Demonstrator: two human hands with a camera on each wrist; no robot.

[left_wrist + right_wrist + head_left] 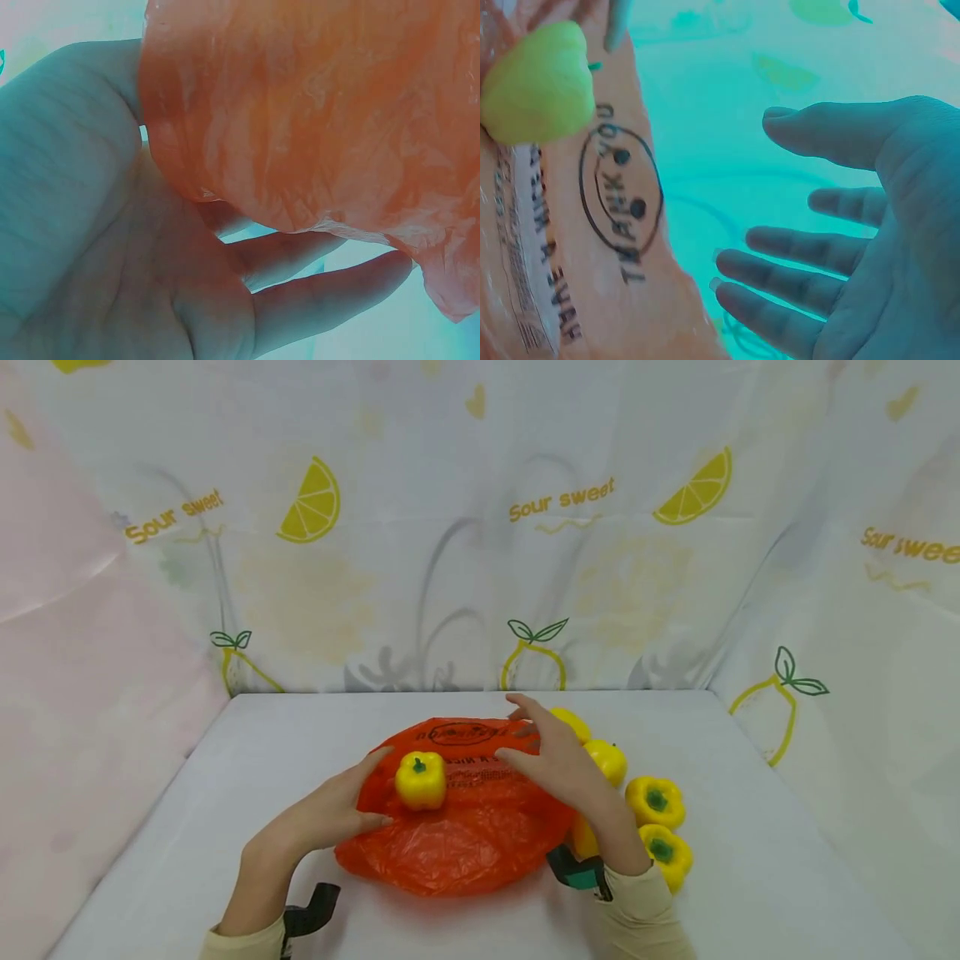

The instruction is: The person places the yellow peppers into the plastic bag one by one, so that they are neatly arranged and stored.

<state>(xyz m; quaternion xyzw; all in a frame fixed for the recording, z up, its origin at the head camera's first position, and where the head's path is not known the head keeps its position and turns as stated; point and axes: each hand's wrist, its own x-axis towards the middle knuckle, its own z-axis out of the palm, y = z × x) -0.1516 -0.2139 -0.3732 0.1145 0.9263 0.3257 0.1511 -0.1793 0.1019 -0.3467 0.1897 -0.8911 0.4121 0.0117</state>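
A red plastic bag (pixel 465 852) with dark printing lies spread out in the middle of the white table. On top of it sits a yellow bell pepper (pixel 420 783), its green stem showing. My left hand (pixel 326 814) is at the bag's left edge, thumb and fingers spread apart beside the pepper. In the left wrist view, the bag (pixel 315 112) covers part of that hand, and its fingers stretch out along the bag's edge. Over the bag's right side is my right hand (pixel 562 768), and the right wrist view shows its fingers extended with nothing between them.
Several more yellow peppers stand along the bag's right side, among them a front one (pixel 667 856) and one behind it (pixel 655 802). My right forearm partly hides this group. A lemon-patterned curtain (pixel 450 568) rises behind the white table (pixel 247 760).
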